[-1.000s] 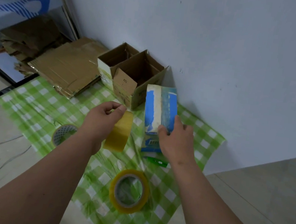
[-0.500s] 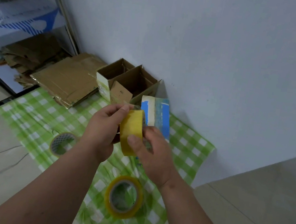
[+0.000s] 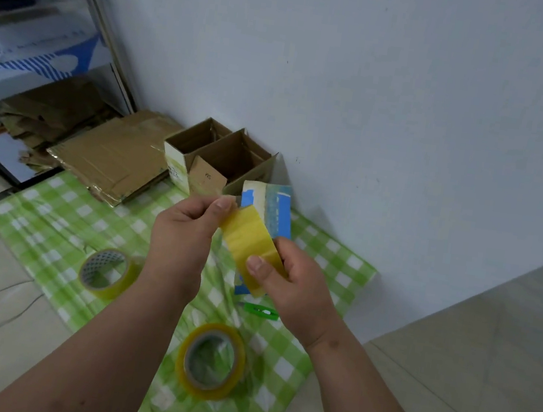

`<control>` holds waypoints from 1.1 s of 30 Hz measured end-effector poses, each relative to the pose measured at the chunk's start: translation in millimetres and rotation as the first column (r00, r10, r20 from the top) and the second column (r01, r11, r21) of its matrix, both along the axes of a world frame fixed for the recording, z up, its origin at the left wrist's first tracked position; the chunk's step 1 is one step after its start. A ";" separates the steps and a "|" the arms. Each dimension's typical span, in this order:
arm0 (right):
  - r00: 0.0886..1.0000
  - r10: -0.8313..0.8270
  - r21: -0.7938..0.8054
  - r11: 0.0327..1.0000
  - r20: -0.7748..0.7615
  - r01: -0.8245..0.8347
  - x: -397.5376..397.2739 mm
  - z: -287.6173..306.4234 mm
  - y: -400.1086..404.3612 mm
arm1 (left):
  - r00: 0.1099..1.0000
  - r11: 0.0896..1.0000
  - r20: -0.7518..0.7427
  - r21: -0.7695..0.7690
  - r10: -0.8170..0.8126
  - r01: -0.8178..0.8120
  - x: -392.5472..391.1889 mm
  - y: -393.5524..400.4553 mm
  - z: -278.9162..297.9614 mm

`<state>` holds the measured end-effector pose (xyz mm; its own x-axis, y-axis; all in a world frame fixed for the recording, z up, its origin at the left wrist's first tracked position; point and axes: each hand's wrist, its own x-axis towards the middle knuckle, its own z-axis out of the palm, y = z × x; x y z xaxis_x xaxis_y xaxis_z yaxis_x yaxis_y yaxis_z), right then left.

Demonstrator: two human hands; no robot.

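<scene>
While the right hand (image 3: 293,288) clamps thumb and fingers round the yellow tape roll (image 3: 250,241), the left hand (image 3: 183,239) pinches the roll's upper edge, just in front of the blue box (image 3: 278,206).

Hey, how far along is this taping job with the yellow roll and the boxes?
Early. Done: the yellow tape roll is up off the checked cloth. In hand: the left hand pinches its upper edge, the right hand grips its lower part, likely freeing the end. Left: no yellow strip shows on the blue and white box, the two cardboard boxes stand open, the green cutter lies untouched.
</scene>
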<state>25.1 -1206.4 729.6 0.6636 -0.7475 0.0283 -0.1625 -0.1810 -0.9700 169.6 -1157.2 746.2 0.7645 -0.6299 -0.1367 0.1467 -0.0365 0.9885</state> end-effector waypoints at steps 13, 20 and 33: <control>0.939 -0.212 -0.135 0.974 -0.269 0.181 -33.7 -19.8 -27.4 | 0.935 0.993 0.353 -0.113 0.005 0.037 -21.4 -9.4 12.7; 0.908 -0.229 -0.164 0.970 -0.350 0.182 -41.6 -5.7 -45.3 | 0.828 0.996 0.560 0.050 0.032 -0.073 -12.3 -9.4 -10.8; 0.882 -0.143 -0.203 0.978 -0.450 0.055 -52.3 -14.4 -57.5 | 0.954 0.997 -0.300 0.068 -0.010 0.032 -5.4 -9.5 -17.6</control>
